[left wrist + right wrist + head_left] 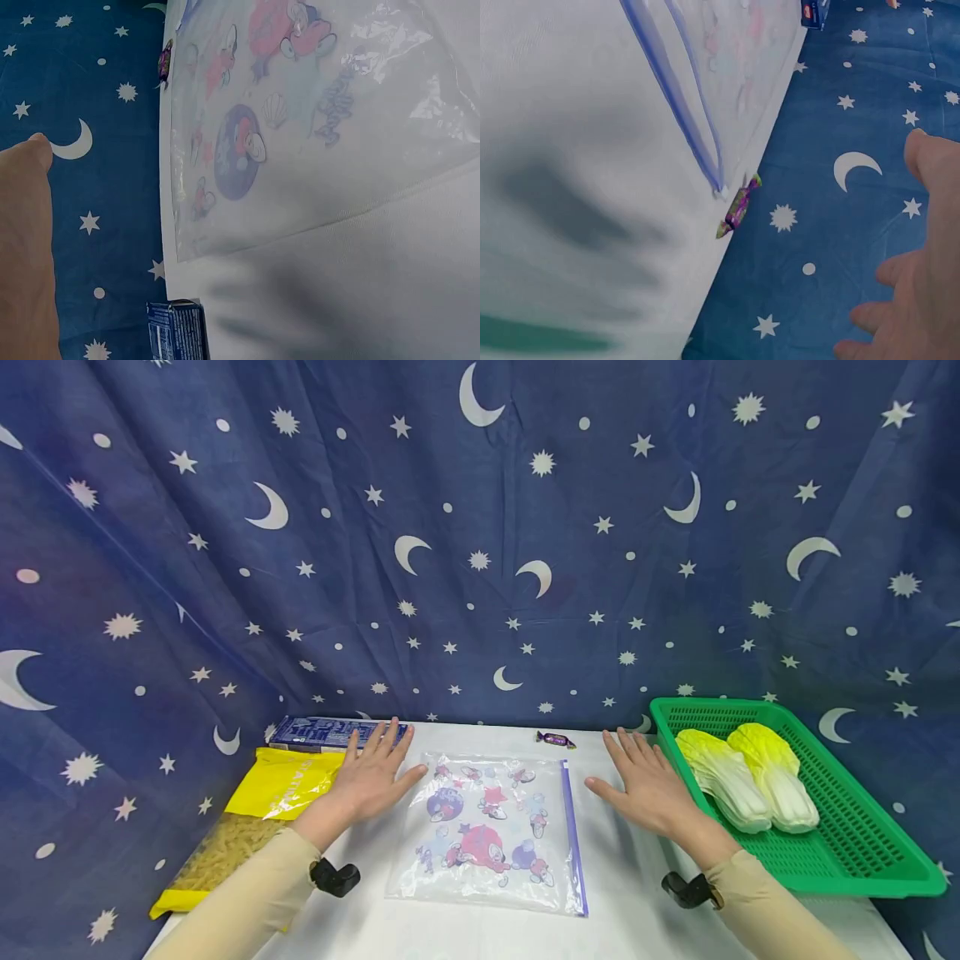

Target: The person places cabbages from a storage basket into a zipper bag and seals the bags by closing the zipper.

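A clear zip bag (480, 835) printed with red and purple cartoon figures lies flat between my hands, its purple zip edge on the right. My left hand (372, 781) is spread with straight fingers above the table, beside the yellow pasta bag (255, 818). On the other side my right hand (645, 781) hovers with fingers extended, left of the green basket (892, 860). Neither hand holds anything. Beyond the zip bag lies a purple wrapped candy (555, 740), also visible in the right wrist view (738, 208).
Two cabbages (776, 777) with yellow leaves lie in the basket. A flat dark blue box (322, 733) sits at the back left, behind the pasta bag. A blue curtain (480, 527) with moons and stars hangs along the white table's far edge.
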A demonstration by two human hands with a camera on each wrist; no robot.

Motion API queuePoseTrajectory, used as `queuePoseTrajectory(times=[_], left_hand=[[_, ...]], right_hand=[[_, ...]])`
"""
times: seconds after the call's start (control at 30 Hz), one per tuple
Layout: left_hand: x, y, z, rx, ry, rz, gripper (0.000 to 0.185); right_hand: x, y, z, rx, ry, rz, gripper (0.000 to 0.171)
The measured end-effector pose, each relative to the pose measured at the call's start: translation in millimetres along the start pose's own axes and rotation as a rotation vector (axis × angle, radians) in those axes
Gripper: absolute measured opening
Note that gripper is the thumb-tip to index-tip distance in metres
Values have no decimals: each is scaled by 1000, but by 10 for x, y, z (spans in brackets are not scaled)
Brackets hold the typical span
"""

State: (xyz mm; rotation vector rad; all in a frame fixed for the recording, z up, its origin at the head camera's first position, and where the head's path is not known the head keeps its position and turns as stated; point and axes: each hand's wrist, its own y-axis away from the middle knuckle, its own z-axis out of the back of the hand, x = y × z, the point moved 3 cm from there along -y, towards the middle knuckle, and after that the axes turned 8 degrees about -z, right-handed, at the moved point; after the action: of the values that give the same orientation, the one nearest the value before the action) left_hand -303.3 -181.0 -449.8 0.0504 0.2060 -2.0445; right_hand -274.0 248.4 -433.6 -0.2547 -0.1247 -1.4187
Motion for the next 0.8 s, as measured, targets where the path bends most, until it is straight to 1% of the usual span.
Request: queuePoseTrajectory(times=[0.13,0.37,0.5,0.63,0.8], left_hand=[[-31,-4,-23,-3,3,-5,90],[-112,4,-51,11,-11,4,88],[-167,23,-44,-3,-6,-10,89],[-241,45,-10,-17,21,-20,85],[-301,49,-23,0,55,-8,84]], right_hand=[[15,6,-15,4,-37,-5,96],[57,35,-42,9,-94,-6,96],[87,58,-60,11,-118,-8,94],[110,79,-74,8,-136,-2,92],[130,101,-91,7,-164,3,90]])
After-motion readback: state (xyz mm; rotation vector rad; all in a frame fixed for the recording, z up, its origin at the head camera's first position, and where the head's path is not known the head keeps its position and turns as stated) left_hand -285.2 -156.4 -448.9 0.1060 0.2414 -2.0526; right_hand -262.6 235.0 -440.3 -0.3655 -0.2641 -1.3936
